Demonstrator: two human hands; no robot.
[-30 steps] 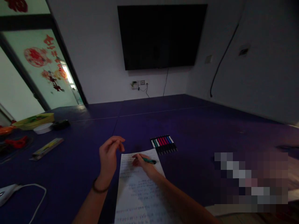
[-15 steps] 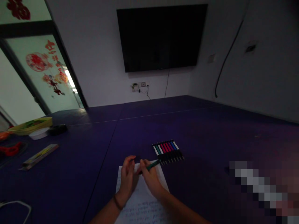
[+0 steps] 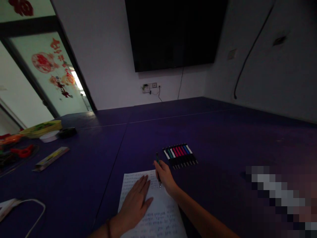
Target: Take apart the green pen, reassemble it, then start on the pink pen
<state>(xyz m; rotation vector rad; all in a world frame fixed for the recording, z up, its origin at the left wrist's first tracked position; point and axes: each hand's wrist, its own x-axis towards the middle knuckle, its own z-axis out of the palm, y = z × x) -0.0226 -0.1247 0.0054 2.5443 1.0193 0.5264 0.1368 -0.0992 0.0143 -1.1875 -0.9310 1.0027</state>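
A sheet of paper (image 3: pixel 163 205) covered in rows of handwriting lies on the purple table in front of me. My left hand (image 3: pixel 136 200) rests flat on its left part, fingers stretched out and thumb apart. My right hand (image 3: pixel 164 175) grips a dark green pen (image 3: pixel 158 165) near the sheet's upper right edge. The pen stands nearly upright, its silver tip pointing down at the paper; whether it touches I cannot tell. Just beyond that hand, several pens (image 3: pixel 179 155) with white, green, pink and blue barrels lie side by side in a row.
On the left of the table (image 3: pixel 138 138) are a long narrow box (image 3: pixel 52 159), red-handled scissors (image 3: pixel 23 151), a white round dish (image 3: pixel 49 136), a roll of black tape (image 3: pixel 67 132) and a yellow basket (image 3: pixel 42 129). A white cable (image 3: pixel 41 205) curls at lower left. A blurred patch covers the lower right.
My left hand has come down from a raised, curled pose to lie flat on the paper. My right hand has turned the pen from slanted to nearly upright, tip down. The view has tilted down slightly.
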